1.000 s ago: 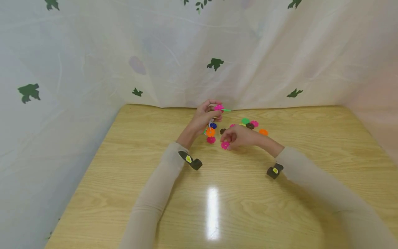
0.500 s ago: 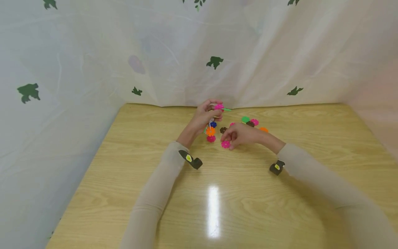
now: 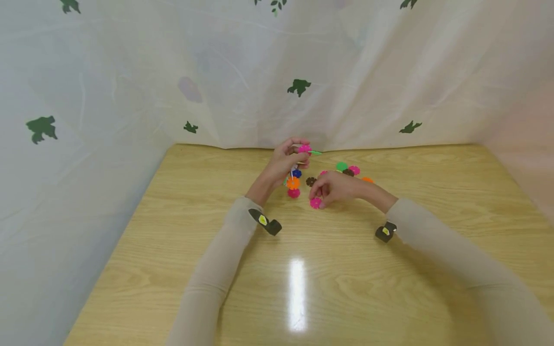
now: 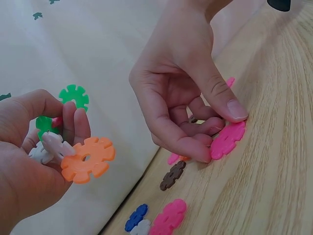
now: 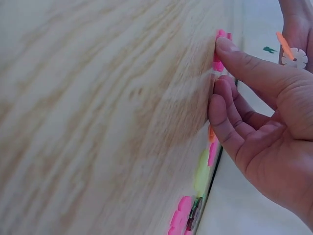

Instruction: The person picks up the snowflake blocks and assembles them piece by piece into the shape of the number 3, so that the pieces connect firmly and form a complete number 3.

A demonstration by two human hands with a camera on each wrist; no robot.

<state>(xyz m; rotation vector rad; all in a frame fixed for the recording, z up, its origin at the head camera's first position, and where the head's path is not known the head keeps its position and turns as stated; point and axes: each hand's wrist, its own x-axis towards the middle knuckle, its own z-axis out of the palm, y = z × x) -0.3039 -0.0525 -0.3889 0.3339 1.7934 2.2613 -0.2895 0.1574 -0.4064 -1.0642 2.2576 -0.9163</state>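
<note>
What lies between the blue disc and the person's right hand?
A brown notched disc lies between the blue disc and the right hand; the head view shows it.

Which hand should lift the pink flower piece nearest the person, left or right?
Probably the right hand: it pinches that pink piece by its edges. The left hand seems busy, holding other pieces, including an orange one.

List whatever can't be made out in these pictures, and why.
How the pieces in the left hand join: its fingers hide parts, head and left wrist views.
The white piece beside the blue piece: cut off by the bottom edge, left wrist view.
The orange disc by the right hand: partly behind that wrist, head view.
</note>
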